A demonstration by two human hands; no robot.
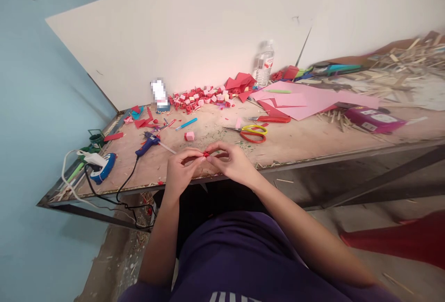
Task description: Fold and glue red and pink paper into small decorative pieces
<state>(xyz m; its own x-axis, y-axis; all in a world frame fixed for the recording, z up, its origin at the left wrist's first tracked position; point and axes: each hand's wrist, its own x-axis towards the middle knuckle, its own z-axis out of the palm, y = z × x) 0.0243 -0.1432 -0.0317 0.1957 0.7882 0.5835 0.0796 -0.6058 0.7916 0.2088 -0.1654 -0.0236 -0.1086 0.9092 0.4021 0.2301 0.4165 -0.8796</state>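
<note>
Left hand (181,167) and right hand (234,162) met over the near edge of the table (215,128), fingertips of both pinching a red piece (206,154) between them. Cube (189,136) lay just beyond; glue gun (149,144) left, scissors (252,134) right.

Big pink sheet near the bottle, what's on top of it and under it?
On the pink sheet lie a green pen-like thing and a smaller pink piece. Red paper shows under its near-left edge; anything else beneath is covered.
</note>
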